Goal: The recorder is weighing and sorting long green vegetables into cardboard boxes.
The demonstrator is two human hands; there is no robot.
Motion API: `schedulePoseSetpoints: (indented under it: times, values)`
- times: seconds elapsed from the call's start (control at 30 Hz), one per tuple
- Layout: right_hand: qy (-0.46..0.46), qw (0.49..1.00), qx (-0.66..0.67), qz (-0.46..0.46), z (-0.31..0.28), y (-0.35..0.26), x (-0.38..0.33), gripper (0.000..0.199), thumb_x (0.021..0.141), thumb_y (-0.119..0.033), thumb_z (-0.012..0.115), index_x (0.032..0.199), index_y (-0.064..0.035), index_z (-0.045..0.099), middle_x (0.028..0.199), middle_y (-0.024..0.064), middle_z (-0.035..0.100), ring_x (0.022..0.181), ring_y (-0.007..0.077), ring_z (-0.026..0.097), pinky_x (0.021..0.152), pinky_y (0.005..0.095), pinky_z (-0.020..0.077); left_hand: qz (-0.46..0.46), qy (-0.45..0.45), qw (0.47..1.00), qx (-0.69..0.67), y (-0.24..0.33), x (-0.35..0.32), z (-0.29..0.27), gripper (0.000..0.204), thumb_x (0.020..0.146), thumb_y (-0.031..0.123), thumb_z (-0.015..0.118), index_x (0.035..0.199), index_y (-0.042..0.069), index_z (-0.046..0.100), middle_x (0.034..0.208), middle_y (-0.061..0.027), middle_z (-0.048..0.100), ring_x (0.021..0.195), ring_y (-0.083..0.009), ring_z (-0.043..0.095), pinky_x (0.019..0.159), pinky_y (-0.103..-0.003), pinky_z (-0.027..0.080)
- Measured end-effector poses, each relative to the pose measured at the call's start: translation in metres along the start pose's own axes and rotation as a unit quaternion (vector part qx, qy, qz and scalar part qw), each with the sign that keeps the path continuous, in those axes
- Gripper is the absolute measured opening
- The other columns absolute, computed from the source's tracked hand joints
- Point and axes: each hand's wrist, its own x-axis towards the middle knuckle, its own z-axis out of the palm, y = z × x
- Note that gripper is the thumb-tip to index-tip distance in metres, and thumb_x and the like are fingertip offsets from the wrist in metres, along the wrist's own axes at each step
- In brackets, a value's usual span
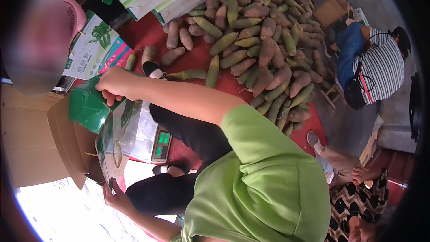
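Observation:
My right hand [117, 86] is curled over the green flap [88, 103] at the top of a printed carton. My left hand [117, 197] pinches the lower end of the same white-and-green carton [107, 141], thumb and fingers closed on its edge. A cord handle [117, 154] loops from the carton's side. Under or against the carton is the silver platform of a digital scale [144, 140] with a lit green display [164, 138]. Whether the carton rests fully on the scale, I cannot tell. Its inside is hidden from view.
A large pile of green and reddish radishes [264, 40] covers the red mat [139, 33]. White-and-green cartons [165, 0] are stacked at the back. Brown cardboard [31, 134] stands at left. A striped-shirted person [380, 62] bends at right; another sits [358, 197] lower right.

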Motion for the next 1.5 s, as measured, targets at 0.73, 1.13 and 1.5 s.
schedulePoseSetpoints:
  times: [0.73,1.13,1.5]
  values:
    - [0.286,0.571,-0.726,0.256,-0.331,0.183,-0.215,0.038,0.078,-0.017,0.065,0.115,-0.0166,0.061,0.123,0.0069,0.053,0.119,0.0293,0.049,0.088,0.0448,0.0474,-0.045,-0.182,0.98,0.071,-0.007,0.031,0.071,0.016,0.083,0.011,0.065,0.089,-0.004,0.065,0.082,-0.0179,0.062,0.077,-0.0364,0.061,0.069,-0.044,0.046]
    - [-0.018,0.318,-0.876,0.362,-0.383,0.203,-0.283,0.038,0.091,-0.025,0.053,0.129,-0.0192,0.055,0.134,0.0031,0.047,0.127,0.0262,0.04,0.094,0.0521,0.0378,-0.069,-0.2,0.977,0.012,-0.006,0.031,0.066,0.013,0.084,0.003,0.062,0.093,-0.007,0.064,0.079,-0.0169,0.061,0.073,-0.0306,0.058,0.068,-0.041,0.045]
    - [0.101,0.619,-0.519,0.581,-0.389,0.149,-0.281,0.052,0.07,-0.032,0.076,0.117,-0.011,0.066,0.133,0.0056,0.053,0.121,0.0281,0.049,0.088,0.0445,0.0469,-0.045,-0.168,0.985,0.01,-0.011,0.031,0.072,0.01,0.085,0.002,0.062,0.086,-0.007,0.059,0.077,-0.0162,0.055,0.071,-0.0306,0.053,0.064,-0.042,0.04]
